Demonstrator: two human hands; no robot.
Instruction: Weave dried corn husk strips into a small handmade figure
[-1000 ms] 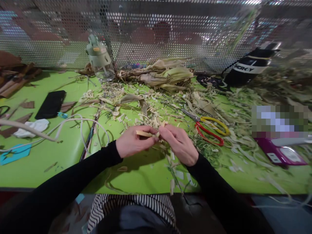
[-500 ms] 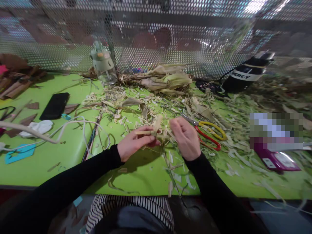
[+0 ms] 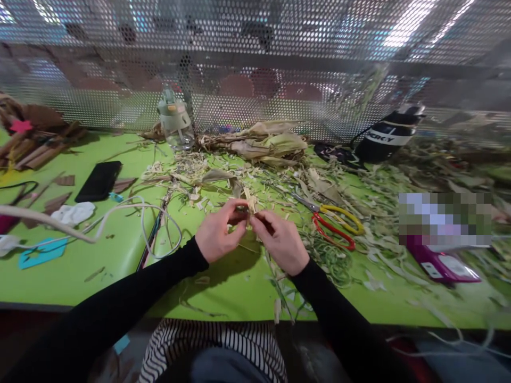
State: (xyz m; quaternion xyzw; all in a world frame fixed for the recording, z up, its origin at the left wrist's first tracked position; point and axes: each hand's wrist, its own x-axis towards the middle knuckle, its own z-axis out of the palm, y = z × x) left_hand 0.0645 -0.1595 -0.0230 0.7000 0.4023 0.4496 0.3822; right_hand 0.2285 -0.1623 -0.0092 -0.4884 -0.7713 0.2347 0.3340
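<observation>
My left hand (image 3: 222, 230) and my right hand (image 3: 280, 238) meet over the middle of the table, fingertips pinched round a small piece of dried corn husk (image 3: 250, 205). Its pale end sticks up between the fingers; the lower part is hidden by them. To the right of my right hand lie scissors (image 3: 315, 208) with one yellow and one red handle. Loose green strands (image 3: 329, 260) are heaped below the scissors. Husk scraps (image 3: 191, 173) are scattered beyond my hands.
A bundle of dry husks (image 3: 259, 143) lies by the perforated metal screen (image 3: 247, 80). Nearby stand a clear bottle (image 3: 178, 125) and a black bottle (image 3: 383, 139). A phone (image 3: 98, 181) and white cable (image 3: 120, 210) are left; a magenta device (image 3: 443, 263) sits right.
My right hand has moved left and down from beside the husk, and its fingers now join my left hand's on it. The view has shifted slightly.
</observation>
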